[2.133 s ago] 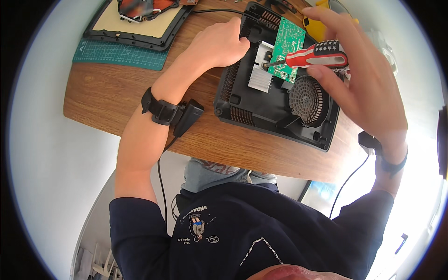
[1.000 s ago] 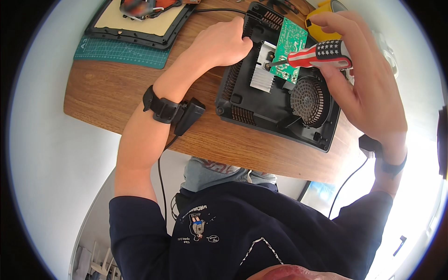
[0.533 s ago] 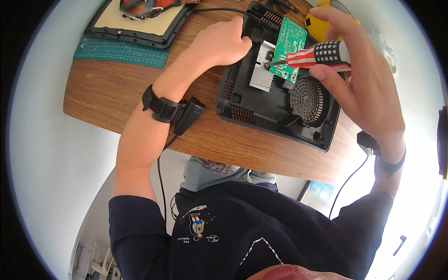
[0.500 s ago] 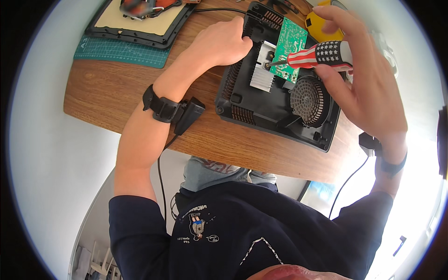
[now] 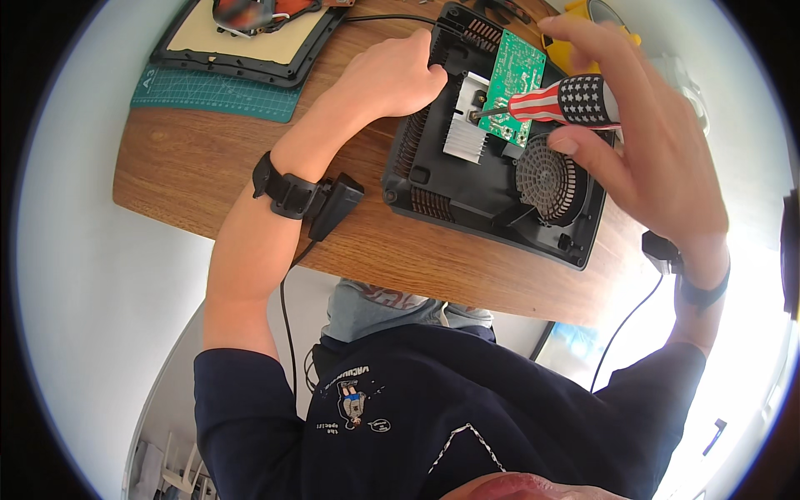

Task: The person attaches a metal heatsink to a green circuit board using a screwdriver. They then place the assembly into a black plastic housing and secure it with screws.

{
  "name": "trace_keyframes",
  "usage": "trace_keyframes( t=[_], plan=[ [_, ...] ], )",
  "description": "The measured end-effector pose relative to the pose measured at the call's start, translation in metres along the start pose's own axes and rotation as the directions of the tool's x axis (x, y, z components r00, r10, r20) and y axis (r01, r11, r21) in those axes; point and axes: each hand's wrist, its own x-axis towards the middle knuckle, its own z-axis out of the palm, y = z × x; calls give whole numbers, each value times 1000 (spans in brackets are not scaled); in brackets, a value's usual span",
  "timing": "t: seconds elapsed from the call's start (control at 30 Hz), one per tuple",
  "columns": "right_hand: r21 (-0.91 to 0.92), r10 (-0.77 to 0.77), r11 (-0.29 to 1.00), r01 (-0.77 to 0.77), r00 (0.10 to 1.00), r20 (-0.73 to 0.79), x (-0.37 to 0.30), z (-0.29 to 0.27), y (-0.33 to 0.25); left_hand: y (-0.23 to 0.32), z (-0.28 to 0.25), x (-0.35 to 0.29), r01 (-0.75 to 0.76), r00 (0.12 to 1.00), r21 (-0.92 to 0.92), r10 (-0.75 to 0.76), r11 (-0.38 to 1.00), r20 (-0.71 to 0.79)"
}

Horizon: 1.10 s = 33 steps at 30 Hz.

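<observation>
A black plastic housing with vent slots and a round fan grille lies on the wooden table. In it sit a silver finned heat sink and a green circuit board. My left hand is closed at the housing's far left edge; its fingertips are hidden. A screwdriver with a red, white and black star-patterned handle leans over the board, its tip at a dark component on the heat sink. Its handle end rests against the palm of my right hand, whose fingers and thumb are spread around it.
A black frame with a cream panel lies on a green cutting mat at far left. An orange and black item, partly blurred, sits on it. Something yellow stands behind my right hand. A black cable runs along the back.
My right thumb has come away from the screwdriver handle, and the handle has turned slightly. The housing has shifted a little left. My left hand stays at its edge.
</observation>
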Motion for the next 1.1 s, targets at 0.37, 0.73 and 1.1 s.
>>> trace_keyframes(
  t=[0.37, 0.73, 1.1],
  plan=[
    [-35, -35, 999, 33, 997, -64, 1, 4, -10, -3, 3, 0, -14, 1000, 15, 14, 1000, -25],
    [-64, -25, 998, 21, 998, -59, -1, 5, -8, -3, 3, 1, -17, 1000, 3, 17, 1000, -20],
    [-70, 72, 995, -68, 996, 57, -3, 3, 0, -1, 1, 1, -6, 1000, -18, 6, 1000, -4]
  ],
)
